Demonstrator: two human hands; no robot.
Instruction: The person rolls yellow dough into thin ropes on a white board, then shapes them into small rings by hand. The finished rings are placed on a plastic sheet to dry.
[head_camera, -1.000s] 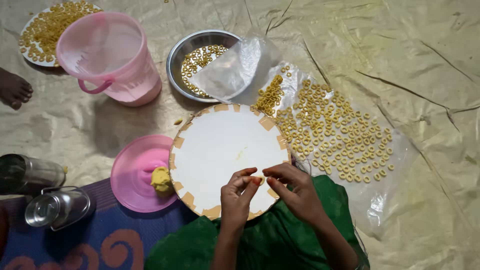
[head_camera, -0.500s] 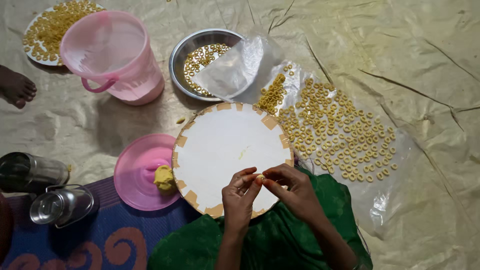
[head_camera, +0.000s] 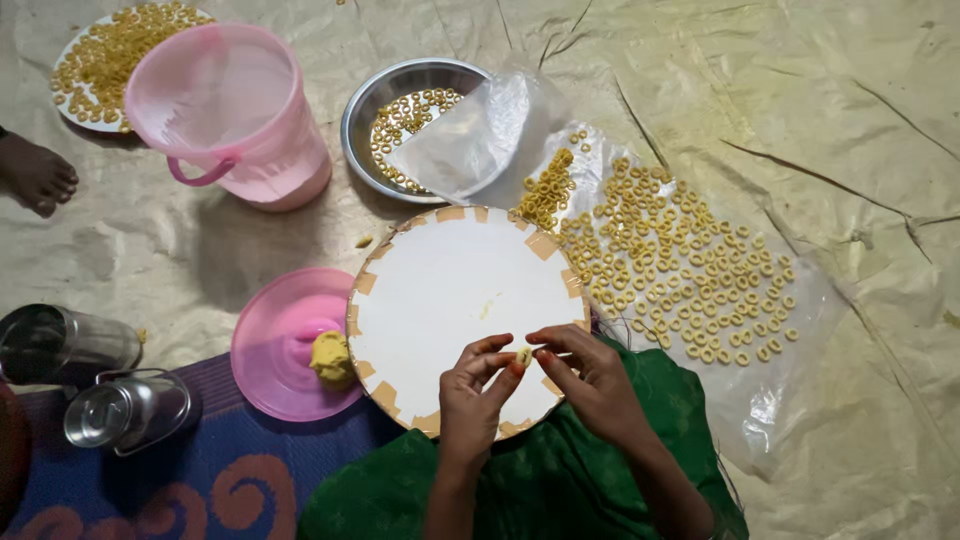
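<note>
A small piece of yellow dough (head_camera: 524, 355) sits between the fingertips of both my hands, just above the near edge of the round white board (head_camera: 440, 300). My left hand (head_camera: 472, 395) has a narrow grip on it from the left, thumb and first fingers closed on the dough. My right hand (head_camera: 590, 375) pinches the same piece from the right, also closed tight on it. Both hands are over the board, which rests partly on my green cloth (head_camera: 560, 480).

To the left of the board, touching its rim, lies a pink lid (head_camera: 275, 345) with a lump of yellow dough (head_camera: 330, 357) on it. To the right, a clear plastic sheet (head_camera: 790, 400) on the floor carries many small dough rings (head_camera: 680, 270), laid flat in rows. Behind the board stands a steel bowl (head_camera: 365, 115) with more rings inside, partly covered by a plastic bag (head_camera: 470, 140). A pink bucket (head_camera: 225, 110) stands further left, with a plate of rings (head_camera: 90, 60) behind it. Two steel cups (head_camera: 125, 410) lie near my left side on the blue mat (head_camera: 200, 490).
</note>
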